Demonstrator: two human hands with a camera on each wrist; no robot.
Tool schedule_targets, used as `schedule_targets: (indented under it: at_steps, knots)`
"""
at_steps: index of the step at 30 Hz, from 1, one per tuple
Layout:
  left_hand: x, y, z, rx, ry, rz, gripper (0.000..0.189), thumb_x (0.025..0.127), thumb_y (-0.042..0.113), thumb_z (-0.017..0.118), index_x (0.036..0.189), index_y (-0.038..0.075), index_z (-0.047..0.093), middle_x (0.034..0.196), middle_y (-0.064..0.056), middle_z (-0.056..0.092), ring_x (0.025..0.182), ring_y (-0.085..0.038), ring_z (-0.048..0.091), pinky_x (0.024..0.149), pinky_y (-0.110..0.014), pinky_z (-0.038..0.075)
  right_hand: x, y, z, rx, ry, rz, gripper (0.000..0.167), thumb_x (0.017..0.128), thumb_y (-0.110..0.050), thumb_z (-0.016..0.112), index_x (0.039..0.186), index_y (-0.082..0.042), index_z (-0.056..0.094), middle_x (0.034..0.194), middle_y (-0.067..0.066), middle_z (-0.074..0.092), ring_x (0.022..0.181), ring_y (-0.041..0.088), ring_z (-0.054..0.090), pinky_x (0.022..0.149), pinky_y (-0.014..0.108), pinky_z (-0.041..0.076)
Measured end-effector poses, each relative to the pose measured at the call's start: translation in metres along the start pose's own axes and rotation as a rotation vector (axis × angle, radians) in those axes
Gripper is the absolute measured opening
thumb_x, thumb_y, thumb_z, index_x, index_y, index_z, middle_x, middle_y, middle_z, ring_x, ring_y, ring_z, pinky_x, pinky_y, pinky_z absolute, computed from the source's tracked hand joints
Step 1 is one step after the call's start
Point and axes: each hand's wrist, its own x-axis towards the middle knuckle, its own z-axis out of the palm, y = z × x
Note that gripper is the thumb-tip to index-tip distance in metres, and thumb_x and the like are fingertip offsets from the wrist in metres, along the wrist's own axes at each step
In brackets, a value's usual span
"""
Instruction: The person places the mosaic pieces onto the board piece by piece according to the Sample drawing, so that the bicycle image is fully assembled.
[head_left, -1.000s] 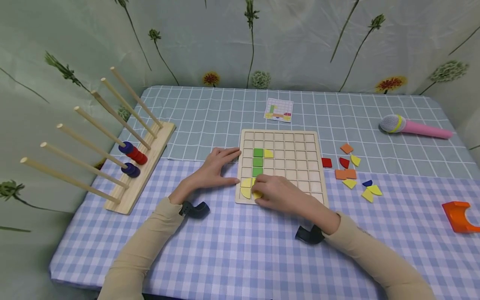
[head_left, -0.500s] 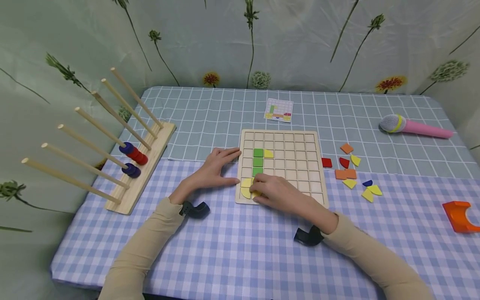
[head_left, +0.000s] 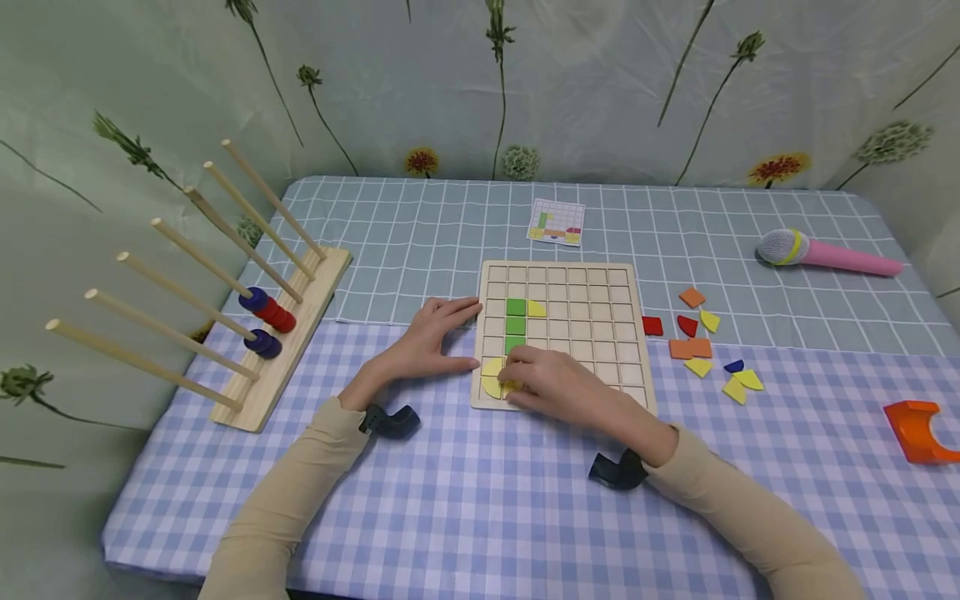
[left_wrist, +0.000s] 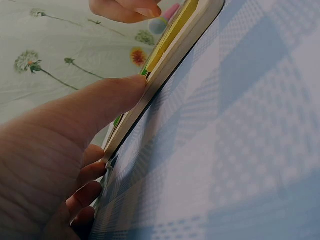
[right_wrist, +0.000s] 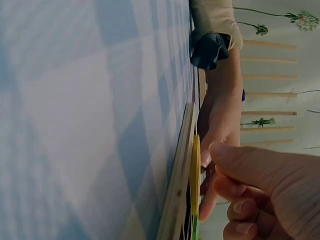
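Note:
My left hand point(head_left: 431, 340) spreads its fingers along the left edge of a wooden grid board point(head_left: 577, 333). In the left wrist view its thumb point(left_wrist: 120, 95) presses against the board's side. My right hand point(head_left: 555, 385) hovers over the board's near left corner, fingers bent, thumb close to the index fingertip point(right_wrist: 227, 187). Under these fingertips lie yellow quarter-circle tiles point(head_left: 491, 387), partly hidden; I cannot tell whether the fingers hold one. Green square tiles point(head_left: 516, 326) form a column above them, with another yellow tile point(head_left: 536, 309) beside the top one.
Loose orange, red, blue and yellow tiles point(head_left: 699, 367) lie right of the board. Behind it is a small pattern card point(head_left: 556, 222). A wooden peg rack point(head_left: 300, 321) with red and blue rings stands left. A pink toy microphone point(head_left: 832, 253) and an orange curved piece point(head_left: 918, 432) lie right.
My right hand has shifted slightly left over the yellow tiles and then stayed nearly still. The left hand keeps its place at the board's edge.

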Motion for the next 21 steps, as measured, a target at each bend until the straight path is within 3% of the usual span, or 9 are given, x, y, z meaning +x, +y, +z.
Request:
schedule_targets:
  at_steps: [9, 21]
  knots:
    - [0.001, 0.001, -0.001, 0.006, 0.005, -0.001, 0.083, 0.078, 0.04, 0.072, 0.146, 0.013, 0.034, 0.153, -0.006, 0.033, 0.124, -0.028, 0.033, 0.101, -0.049, 0.028, -0.013, 0.005, -0.011, -0.013, 0.073, 0.021, 0.014, 0.08, -0.011, 0.07, 0.093, -0.008, 0.072, 0.093, 0.001, 0.064, 0.077, 0.008, 0.059, 0.069, 0.023, 0.05]
    - [0.0, 0.0, 0.001, 0.002, 0.006, -0.011, 0.083, 0.078, 0.041, 0.072, 0.146, 0.013, 0.034, 0.153, -0.005, 0.033, 0.125, -0.027, 0.033, 0.101, -0.048, 0.028, -0.05, 0.029, -0.03, -0.071, 0.086, 0.24, 0.017, 0.082, -0.013, 0.07, 0.098, -0.008, 0.072, 0.094, 0.002, 0.064, 0.077, 0.011, 0.059, 0.068, 0.028, 0.052]
